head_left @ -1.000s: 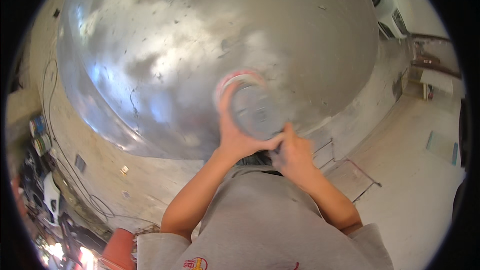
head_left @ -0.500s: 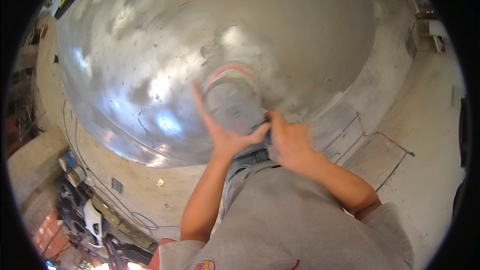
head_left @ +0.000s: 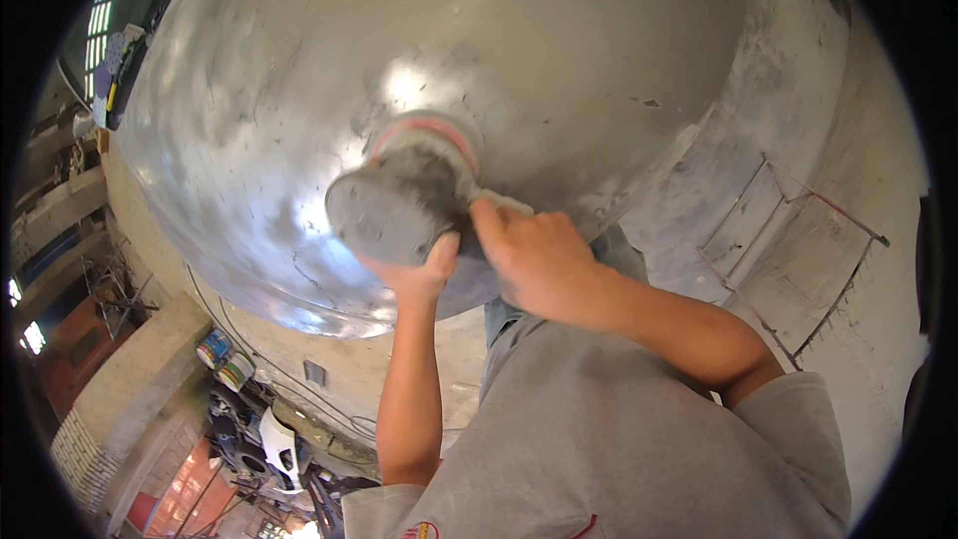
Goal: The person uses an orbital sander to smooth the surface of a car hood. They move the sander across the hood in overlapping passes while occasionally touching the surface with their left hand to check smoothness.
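Note:
A dusty grey power sander [head_left: 374, 205] with a red-rimmed round pad is tilted against a large curved metal panel [head_left: 589, 60], which is dull grey with shiny bare patches. My left hand [head_left: 411, 277] supports the sander's round body from below, its thumb up along the side and its other fingers mostly hidden under the tool. Around the sander's handle, on the near right side, my right hand [head_left: 544, 260] is closed, with the index finger laid forward. Where the pad meets the metal is partly hidden by the tool's body.
A thin metal frame stand [head_left: 798, 240] is on the floor at right. Two paint cans [head_left: 236, 369] stand at lower left, near a cable [head_left: 289, 394] on the floor. Past them lie a white panel piece [head_left: 282, 449] and dark car parts.
The sander has moved left across the panel and its body has swung leftward. My left hand has gone from spread fingers to cupping the tool underneath. The whole view has shifted.

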Demonstrator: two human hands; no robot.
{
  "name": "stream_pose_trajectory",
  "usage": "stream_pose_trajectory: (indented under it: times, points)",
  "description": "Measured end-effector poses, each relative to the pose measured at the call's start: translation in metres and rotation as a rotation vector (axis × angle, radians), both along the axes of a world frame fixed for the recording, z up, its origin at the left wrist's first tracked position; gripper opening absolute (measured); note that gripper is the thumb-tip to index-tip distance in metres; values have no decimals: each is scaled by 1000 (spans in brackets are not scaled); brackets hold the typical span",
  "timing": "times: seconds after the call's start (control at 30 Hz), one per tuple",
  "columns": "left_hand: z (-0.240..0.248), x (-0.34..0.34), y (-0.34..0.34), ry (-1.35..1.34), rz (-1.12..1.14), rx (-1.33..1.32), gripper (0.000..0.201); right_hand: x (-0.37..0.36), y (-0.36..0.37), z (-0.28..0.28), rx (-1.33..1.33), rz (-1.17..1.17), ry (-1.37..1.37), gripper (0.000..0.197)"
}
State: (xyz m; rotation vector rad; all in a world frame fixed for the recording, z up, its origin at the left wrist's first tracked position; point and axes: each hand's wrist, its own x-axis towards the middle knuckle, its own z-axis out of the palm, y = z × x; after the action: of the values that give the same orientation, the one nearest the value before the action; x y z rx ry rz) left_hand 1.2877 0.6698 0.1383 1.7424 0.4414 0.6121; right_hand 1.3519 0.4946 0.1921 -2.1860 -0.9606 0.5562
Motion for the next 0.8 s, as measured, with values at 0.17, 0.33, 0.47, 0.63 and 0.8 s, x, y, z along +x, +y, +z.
stream_pose_trajectory:
  times: [0.17, 0.33, 0.47, 0.63, 0.8]
  points:
    - [7, -5, -4, -26, 52, 38, 121, 4, -5, 1, 22, 163, 47, 49]
    - [-2, 4, -19, 17, -47, 41, 123, 2, -24, -5, -29, -9, 10, 42]
    - [1, -13, -27, -37, -8, 114, 124, -5, -29, -6, -31, 115, -19, 41]
    - [-1, -17, -13, -78, 79, 87, 119, 2, -13, -4, -54, 194, 2, 39]
    - [-9, 61, 31, -91, 51, 98, 109, 58, 17, 4, 46, -4, -113, 39]
